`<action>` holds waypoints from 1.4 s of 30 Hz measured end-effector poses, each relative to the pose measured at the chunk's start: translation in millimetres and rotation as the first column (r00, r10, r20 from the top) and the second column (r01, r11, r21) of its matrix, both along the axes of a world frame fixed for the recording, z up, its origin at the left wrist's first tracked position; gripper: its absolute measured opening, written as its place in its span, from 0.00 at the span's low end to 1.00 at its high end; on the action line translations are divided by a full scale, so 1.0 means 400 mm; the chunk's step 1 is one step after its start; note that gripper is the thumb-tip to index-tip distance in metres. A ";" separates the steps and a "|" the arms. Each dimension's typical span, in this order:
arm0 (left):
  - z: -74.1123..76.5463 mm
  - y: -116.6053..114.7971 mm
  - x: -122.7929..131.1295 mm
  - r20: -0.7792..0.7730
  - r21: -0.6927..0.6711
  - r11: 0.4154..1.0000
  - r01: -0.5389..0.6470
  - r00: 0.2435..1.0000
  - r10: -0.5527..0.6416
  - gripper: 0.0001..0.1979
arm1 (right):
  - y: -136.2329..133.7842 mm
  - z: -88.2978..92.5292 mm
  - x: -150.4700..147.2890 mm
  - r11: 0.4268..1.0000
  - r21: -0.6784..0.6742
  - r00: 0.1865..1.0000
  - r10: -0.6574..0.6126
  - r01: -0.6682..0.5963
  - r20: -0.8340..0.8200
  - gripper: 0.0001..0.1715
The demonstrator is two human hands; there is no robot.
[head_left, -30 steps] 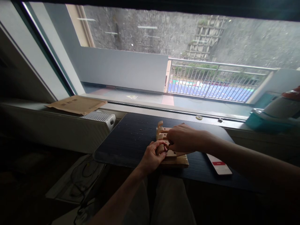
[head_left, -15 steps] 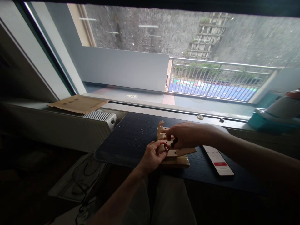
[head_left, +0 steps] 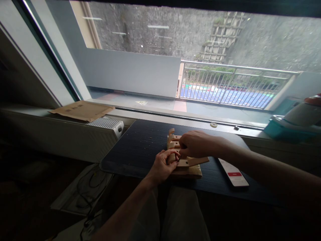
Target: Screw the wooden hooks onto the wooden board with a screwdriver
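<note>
On the dark table lies a light wooden piece with several curved wooden hooks [head_left: 171, 145] along its left side and flat slats with dark screw holes. My left hand [head_left: 161, 166] is closed around the nearest curved wooden hook [head_left: 171, 158], fingertips pressed at its inner side. Just above and to the right, my right hand [head_left: 192, 143] is curled in a fist over the slats. It grips a dark-handled screwdriver, now mostly hidden by the fingers, its tip down by my left fingertips. A longer slat [head_left: 198, 161] sticks out to the right over a wooden block [head_left: 193, 173].
A phone [head_left: 234, 174] with a lit screen lies right of the wood on the black table [head_left: 135, 147]. A tape roll [head_left: 213, 125] and a small dark object [head_left: 236, 128] sit on the window sill. A brown envelope [head_left: 84, 110] rests on the radiator [head_left: 106, 124] at left.
My right hand has turned at the wrist, so the dark handle seen before is now covered by the fingers. My left hand keeps its hold on the hook.
</note>
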State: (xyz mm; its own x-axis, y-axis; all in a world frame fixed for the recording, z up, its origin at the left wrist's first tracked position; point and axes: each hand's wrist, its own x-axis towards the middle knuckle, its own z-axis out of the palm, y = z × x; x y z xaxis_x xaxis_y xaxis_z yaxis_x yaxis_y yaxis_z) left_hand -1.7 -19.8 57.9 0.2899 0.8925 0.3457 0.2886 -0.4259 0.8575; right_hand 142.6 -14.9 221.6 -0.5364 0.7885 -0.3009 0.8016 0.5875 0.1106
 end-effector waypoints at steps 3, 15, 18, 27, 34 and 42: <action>0.003 0.001 -0.001 0.000 -0.003 1.000 0.008 1.000 -0.008 0.15 | -0.008 0.018 0.004 0.999 -0.034 1.000 0.015 -0.015 -0.004 0.17; 0.001 0.007 0.000 -0.028 -0.009 1.000 -0.004 1.000 0.004 0.12 | 0.004 0.017 0.004 0.997 -0.013 0.996 0.080 -0.080 0.027 0.10; 0.005 0.006 0.002 -0.026 -0.024 1.000 -0.009 1.000 0.008 0.13 | 0.009 0.014 0.010 0.999 -0.029 0.997 0.030 -0.028 0.070 0.12; 0.004 0.004 0.000 -0.034 -0.002 1.000 -0.014 0.999 0.014 0.13 | 0.008 0.016 0.003 0.997 -0.033 0.998 0.068 -0.068 -0.009 0.10; 0.013 0.001 -0.001 -0.057 0.005 1.000 -0.003 0.998 0.003 0.13 | 0.002 0.010 -0.013 1.000 -0.006 0.999 0.018 -0.018 0.036 0.11; 0.019 0.001 -0.001 -0.044 -0.022 1.000 -0.002 0.999 0.001 0.12 | 0.012 0.003 0.097 0.995 0.003 0.991 -0.102 0.103 -0.083 0.16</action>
State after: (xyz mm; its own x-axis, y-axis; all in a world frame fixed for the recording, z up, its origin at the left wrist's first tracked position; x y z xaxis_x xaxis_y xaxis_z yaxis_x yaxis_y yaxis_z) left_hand -2.2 -19.5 65.4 0.3025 0.9004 0.3127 0.3266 -0.4061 0.8534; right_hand 181.3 -10.2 222.9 -0.4751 0.8427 -0.2533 0.8642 0.5010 0.0458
